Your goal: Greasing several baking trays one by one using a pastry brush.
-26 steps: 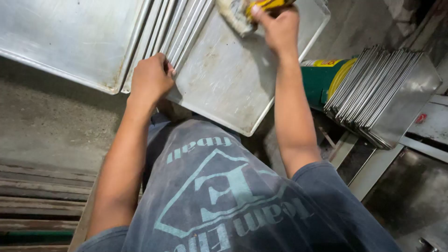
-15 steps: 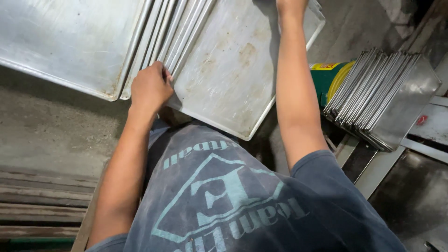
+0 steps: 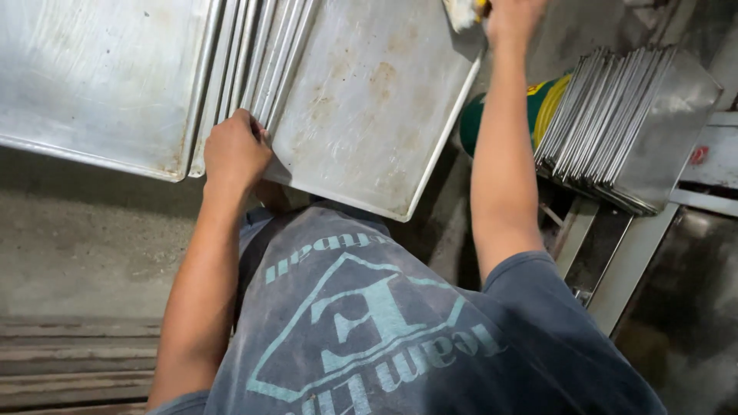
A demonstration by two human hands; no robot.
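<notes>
Concrete floor (image 3: 84,246): grey, rough, filling the lower left below the trays; wooden planks (image 3: 69,361) run along its near edge.

Large metal tray (image 3: 92,77): dull aluminium, scratched, upper left, tilted with its lower edge toward the person.

Front tray (image 3: 369,115): flat rimmed metal sheet, stained with brownish patches, leaning at the centre of the view, one corner pointing down toward the person's chest. It stands foremost of a row of trays.

Row of upright trays (image 3: 254,61): several thin metal sheets seen edge-on, packed between the large metal tray and the front tray.

Second stack of trays (image 3: 615,131): the same kind of sheets, seen edge-on and fanned slightly, resting on a metal frame (image 3: 615,261) at the right, well apart from the front tray.

Green and yellow container (image 3: 538,107): partly hidden behind the right forearm and the second stack.

Left hand (image 3: 234,154): clenched over the lower edges of the row of upright trays, fingers curled on the rims just beside the front tray's left edge.

Right hand (image 3: 511,19): raised at the top edge of the view, cut off by the frame, closed on a pale cloth-like pad with a yellow part (image 3: 465,11), which touches the front tray's upper right corner.
</notes>
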